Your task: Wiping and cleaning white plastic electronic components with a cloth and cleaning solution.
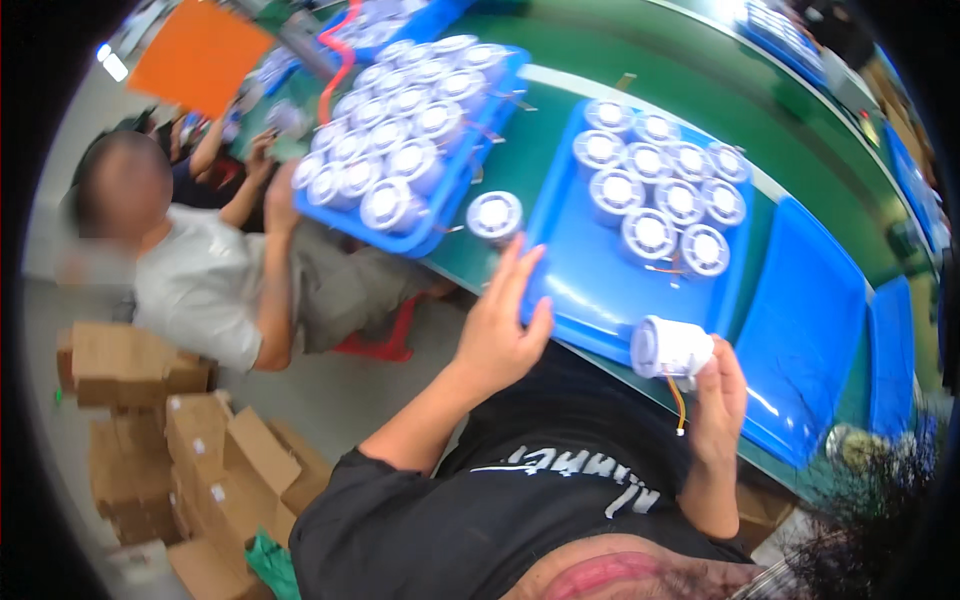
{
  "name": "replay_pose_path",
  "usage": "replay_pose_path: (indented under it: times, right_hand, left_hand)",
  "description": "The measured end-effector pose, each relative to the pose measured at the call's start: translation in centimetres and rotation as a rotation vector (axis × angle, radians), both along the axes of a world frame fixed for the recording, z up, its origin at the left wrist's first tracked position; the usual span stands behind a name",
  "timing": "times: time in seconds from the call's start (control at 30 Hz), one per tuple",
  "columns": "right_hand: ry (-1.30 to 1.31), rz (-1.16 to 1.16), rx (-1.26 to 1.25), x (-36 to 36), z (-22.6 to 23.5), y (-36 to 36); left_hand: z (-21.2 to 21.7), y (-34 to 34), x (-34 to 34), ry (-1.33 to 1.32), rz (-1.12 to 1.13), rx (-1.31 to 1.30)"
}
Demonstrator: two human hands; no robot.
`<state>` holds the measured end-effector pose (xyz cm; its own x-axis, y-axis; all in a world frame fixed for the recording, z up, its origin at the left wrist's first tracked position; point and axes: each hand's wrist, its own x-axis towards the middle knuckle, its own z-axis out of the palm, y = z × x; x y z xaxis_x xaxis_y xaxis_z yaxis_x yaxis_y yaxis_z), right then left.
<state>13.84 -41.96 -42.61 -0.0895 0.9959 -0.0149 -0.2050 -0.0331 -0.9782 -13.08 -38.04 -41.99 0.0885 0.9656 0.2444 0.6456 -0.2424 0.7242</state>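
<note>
Bright light fills the room, leaving white glare on the blue trays (620, 312) and a blown-out spot (113, 66) at upper left. The tabletop (546, 130) bends, corners fall black, and the seated person (200, 280) looks blurred.

"How many white units (649, 233) in the blue tray (590, 300) before you?"
"I count eleven."
"In the fuller tray (400, 243)?"
"At least twenty; overlap and blur stop me counting exactly."
"Near you, outside both trays?"
"Two: one loose unit (495, 215) on the table (550, 125), one held unit (680, 350) in my right hand (722, 390)."
"Other things?"
"I see one orange sheet (200, 55), one red stool (400, 340) and one red cord (347, 68)."
</note>
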Motion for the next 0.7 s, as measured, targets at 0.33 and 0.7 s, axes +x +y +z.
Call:
replay_pose_path:
  times: [0.33, 0.7]
  right_hand:
    - [-0.226, 0.016, -0.064, -0.9, 2.2, 1.2]
    - [-0.134, -0.142, -0.247, 0.3, 0.7, 1.4]
  left_hand:
    - [-1.5, 0.9, 0.9, -0.046, -0.020, 0.035]
    - [-3.6, 3.1, 0.9, -0.031, -0.158, 0.052]
